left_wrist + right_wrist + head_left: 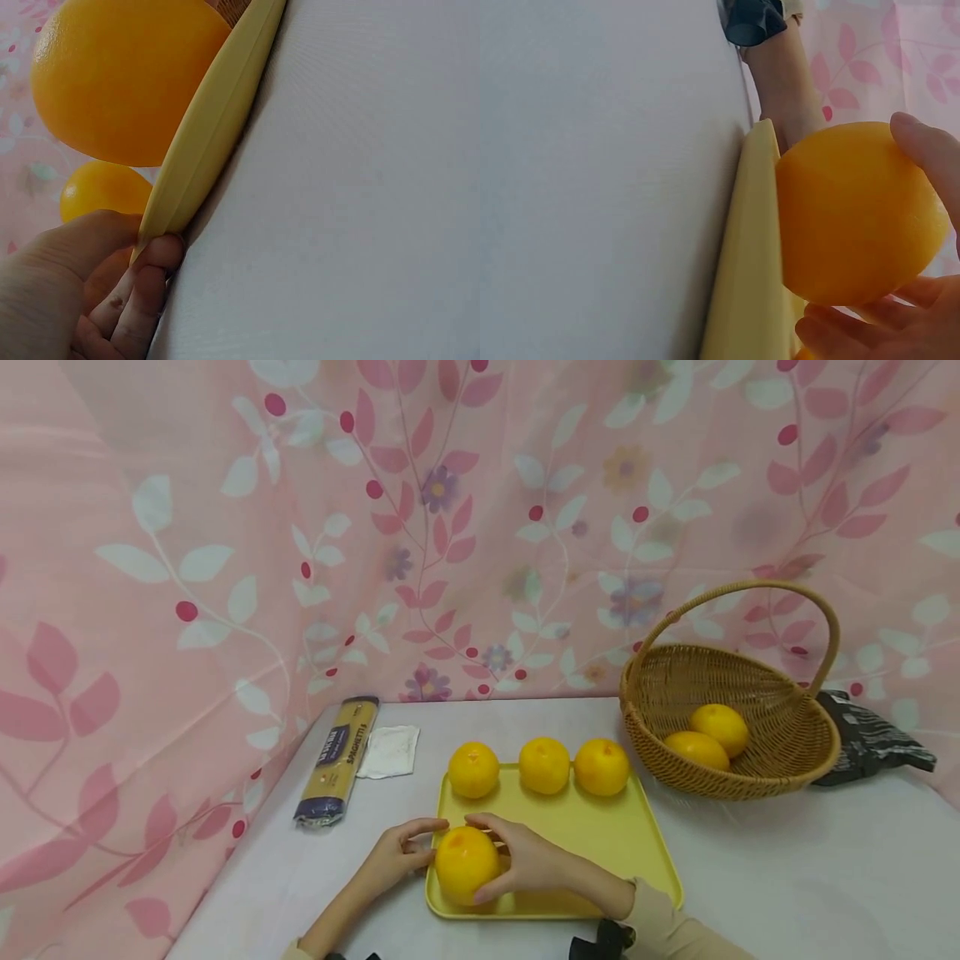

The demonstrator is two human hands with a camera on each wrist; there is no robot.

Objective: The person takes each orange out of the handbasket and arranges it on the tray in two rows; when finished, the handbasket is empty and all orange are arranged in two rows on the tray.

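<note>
A yellow-orange citrus fruit, like an orange [467, 865], sits at the front left corner of a yellow tray [600, 835]. My right hand [525, 860] holds it from the right, with the thumb [922, 142] on one side and the fingers [847, 330] on the other. My left hand [401, 856] is at the tray's left edge. In the left wrist view, its thumb lies over the rim and a fingertip [165, 251] under it, pinching the edge. Three more oranges [544, 766] stand in a row along the tray's back edge.
At the back right, a wicker basket [750, 781] with a tall handle holds two oranges [718, 730]. A black patterned bag [862, 739] lies behind it. Left of the tray are a spaghetti packet [340, 760] and a folded white cloth [390, 752]. A floral curtain [480, 527] hangs behind the table.
</note>
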